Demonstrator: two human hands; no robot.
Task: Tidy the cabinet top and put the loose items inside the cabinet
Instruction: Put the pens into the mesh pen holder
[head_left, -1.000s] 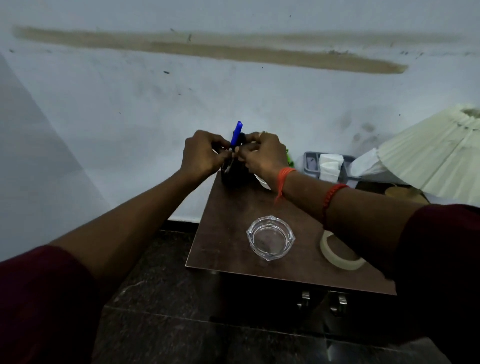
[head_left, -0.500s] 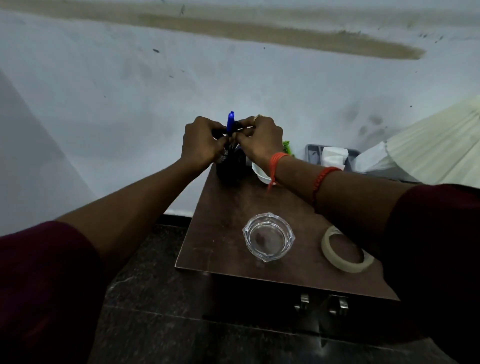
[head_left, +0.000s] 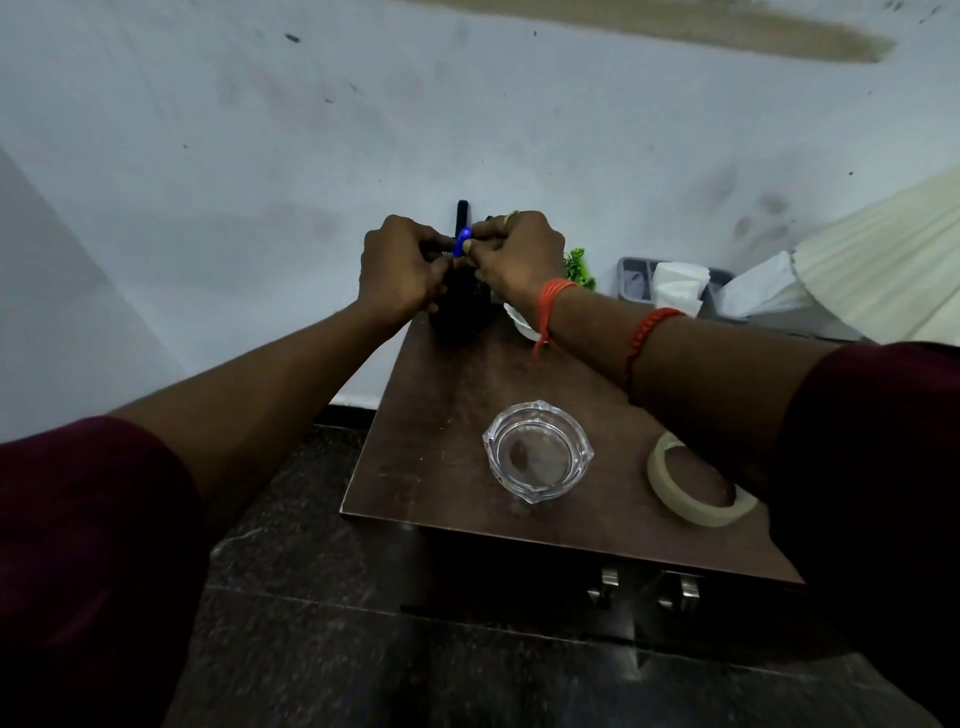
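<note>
Cabinet top (head_left: 441, 415) is carrying all the loose stuff, and nothing looks put away inside yet. Both hands are working at the far left corner by the wall. The left hand (head_left: 400, 270) looks to be gripping the rim of the dark pen holder (head_left: 462, 312), and the right hand (head_left: 519, 260) is pinching a blue pen (head_left: 461, 243) just above it.

What's worrying me: the holder is sitting close to the side edge, so a hard tug could be tipping it onto the floor. The right wrist is also hanging right over a white bowl (head_left: 519, 323).

Around it, the lampshade (head_left: 883, 260) is crowding the right side. The glass ashtray (head_left: 537, 457) is sitting mid-top, right where the arms would be pulling back. The right forearm is covering part of the tape roll (head_left: 696, 499). Two metal handles (head_left: 608, 579) are showing under the front edge.
</note>
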